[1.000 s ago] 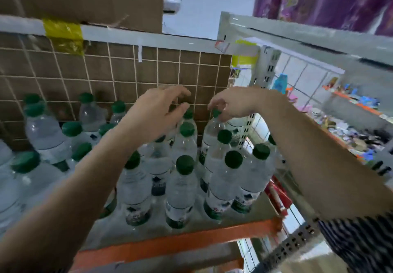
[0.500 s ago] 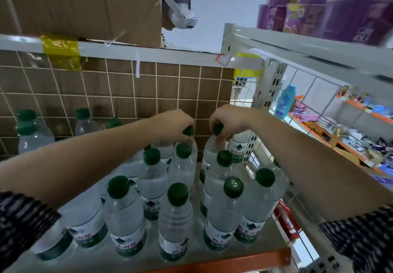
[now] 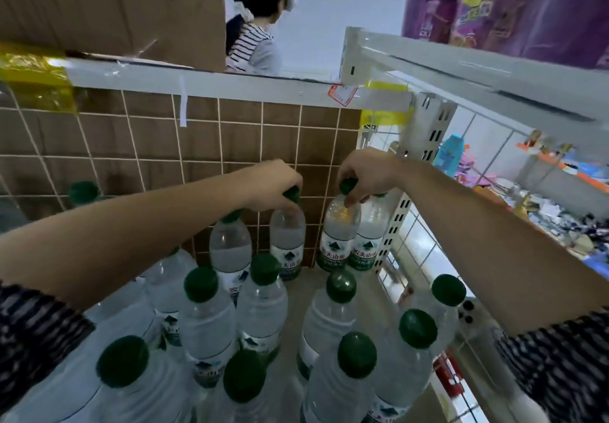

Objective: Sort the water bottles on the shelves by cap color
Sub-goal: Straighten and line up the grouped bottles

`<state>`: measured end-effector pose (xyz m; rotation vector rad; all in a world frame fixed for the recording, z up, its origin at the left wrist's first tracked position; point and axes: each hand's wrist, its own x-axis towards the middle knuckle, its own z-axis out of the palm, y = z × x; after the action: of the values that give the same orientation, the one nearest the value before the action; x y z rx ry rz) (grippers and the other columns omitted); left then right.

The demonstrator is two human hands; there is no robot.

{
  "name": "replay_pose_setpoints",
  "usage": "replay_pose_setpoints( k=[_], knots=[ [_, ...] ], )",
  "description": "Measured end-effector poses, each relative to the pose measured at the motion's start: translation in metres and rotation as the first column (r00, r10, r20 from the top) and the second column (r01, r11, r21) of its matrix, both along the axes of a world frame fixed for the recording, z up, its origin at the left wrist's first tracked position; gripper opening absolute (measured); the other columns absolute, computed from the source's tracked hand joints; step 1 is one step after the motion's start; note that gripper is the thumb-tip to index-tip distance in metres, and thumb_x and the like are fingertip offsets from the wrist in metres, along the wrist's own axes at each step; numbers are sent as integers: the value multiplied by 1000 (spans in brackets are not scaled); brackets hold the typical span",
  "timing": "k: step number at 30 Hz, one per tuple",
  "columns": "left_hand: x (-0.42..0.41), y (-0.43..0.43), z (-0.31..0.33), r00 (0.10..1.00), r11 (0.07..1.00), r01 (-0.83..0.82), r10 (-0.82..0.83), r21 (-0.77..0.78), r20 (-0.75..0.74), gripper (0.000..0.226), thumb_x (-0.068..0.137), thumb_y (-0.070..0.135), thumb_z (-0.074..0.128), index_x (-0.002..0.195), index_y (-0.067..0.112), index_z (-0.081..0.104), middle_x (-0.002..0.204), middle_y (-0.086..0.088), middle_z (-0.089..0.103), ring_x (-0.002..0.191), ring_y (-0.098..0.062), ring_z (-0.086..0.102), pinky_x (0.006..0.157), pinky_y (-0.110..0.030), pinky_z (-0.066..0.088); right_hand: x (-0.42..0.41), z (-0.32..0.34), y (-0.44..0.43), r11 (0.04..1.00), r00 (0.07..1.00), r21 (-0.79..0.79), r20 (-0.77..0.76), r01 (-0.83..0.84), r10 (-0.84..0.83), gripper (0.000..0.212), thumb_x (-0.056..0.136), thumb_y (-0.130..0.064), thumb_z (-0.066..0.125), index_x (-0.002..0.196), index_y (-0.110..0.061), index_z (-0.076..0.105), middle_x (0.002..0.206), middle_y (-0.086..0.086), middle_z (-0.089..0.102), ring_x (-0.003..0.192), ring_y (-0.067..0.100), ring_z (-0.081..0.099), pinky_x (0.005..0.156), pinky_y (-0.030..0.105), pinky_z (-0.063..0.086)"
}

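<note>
Far left on my feed there's a strip of yellow tape (image 3: pixel 33 76) stuck on the white shelf rail (image 3: pixel 230 81), with a cardboard box (image 3: pixel 108 7) sitting on top of that. Under it a lone bottle (image 3: pixel 84 192) shows only its green cap against the brown tiled wall (image 3: pixel 230 139). The rest of it is hidden behind the left forearm.

Moving in, the left hand (image 3: pixel 270 185) is out at the back row with its fingers curled down over the green cap of the left bottle (image 3: pixel 287 238), which stands right at the tiles. Just beside it, the right hand (image 3: pixel 365 175) has the green cap of the right bottle (image 3: pixel 337 234) pinched between thumb and fingertips. Honestly can't tell from this angle if either one is lifted off the shelf (image 3: pixel 309 287) or just held in place.

The corner bottle (image 3: pixel 370 241) stands touching the right bottle, tucked against the white slotted upright (image 3: pixel 431 132). Nearer the camera the front bottles (image 3: pixel 207 323) crowd the shelf, and every cap I can see is dark green.

Off to the right, past the wire grid (image 3: pixel 487 146), there's a blue bottle (image 3: pixel 449 150), and purple packs (image 3: pixel 510 4) are stacked up top.
</note>
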<state>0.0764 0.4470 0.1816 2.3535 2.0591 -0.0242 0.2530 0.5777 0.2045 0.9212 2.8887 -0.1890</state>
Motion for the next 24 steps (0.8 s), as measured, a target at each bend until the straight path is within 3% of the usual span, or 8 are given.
replay_pose_setpoints(
  k=[4, 6, 8, 11, 15, 20, 24],
  knots=[
    [-2, 11, -3, 999, 1000, -27, 27, 4, 45, 33, 91, 34, 64, 118, 15, 60, 107, -3, 63, 94, -17, 60, 85, -38, 54, -10, -14, 5, 993, 996, 87, 43, -78, 75, 35, 70, -24, 87, 102, -23, 72, 89, -11, 53, 84, 12, 52, 67, 22, 39],
    [-4, 14, -5, 996, 1000, -29, 29, 7, 88, 32, 90, 30, 66, 118, 15, 61, 108, -3, 63, 94, -16, 60, 84, -35, 53, -12, -18, 8, 994, 996, 80, 58, -77, 72, 36, 70, -17, 85, 102, -23, 70, 94, -7, 54, 87, 15, 53, 64, 24, 41],
    [-4, 19, -7, 994, 999, -31, 29, 18, 104, 34, 88, 30, 69, 117, 15, 61, 106, -1, 63, 91, -14, 58, 76, -28, 49, -11, -19, 11, 999, 997, 19, 56, -44, 43, 36, 70, -13, 85, 102, -20, 68, 97, -4, 58, 85, 18, 61, 56, 23, 49],
    [-4, 22, -6, 995, 1000, -21, 21, -4, 95, 39, 82, 33, 76, 115, 17, 61, 103, 2, 61, 89, -13, 56, 73, -26, 46, -11, -20, 10, 997, 1000, -74, 12, -15, 16, 33, 73, -18, 85, 101, -13, 69, 99, 4, 63, 77, 20, 69, 57, 28, 60],
    [0, 23, -7, 994, 998, 46, -50, 39, 94, 40, 79, 28, 78, 114, 17, 62, 101, 3, 61, 93, -13, 57, 80, -29, 49, -12, -21, 9, 996, 999, 83, 5, -38, 38, 31, 69, -30, 88, 89, -16, 68, 87, -2, 63, 79, 17, 62, 62, 26, 47],
    [13, 33, -11, 994, 994, 83, -87, 64, 58, 43, 83, 23, 75, 122, 14, 59, 109, -6, 65, 101, -22, 61, 86, -40, 53, -9, -22, 9, 994, 999, 103, -19, -26, 28, 41, 68, -29, 89, 103, -18, 71, 91, -2, 61, 82, 17, 57, 64, 22, 39],
    [9, 37, -13, 992, 997, 50, -56, 50, 111, 47, 82, 26, 76, 124, 14, 59, 115, -6, 64, 104, -21, 60, 90, -40, 51, -10, -23, 7, 995, 1000, 98, -23, 4, -1, 43, 67, -29, 89, 104, -17, 70, 91, -1, 61, 81, 17, 57, 63, 21, 38]
  ],
)
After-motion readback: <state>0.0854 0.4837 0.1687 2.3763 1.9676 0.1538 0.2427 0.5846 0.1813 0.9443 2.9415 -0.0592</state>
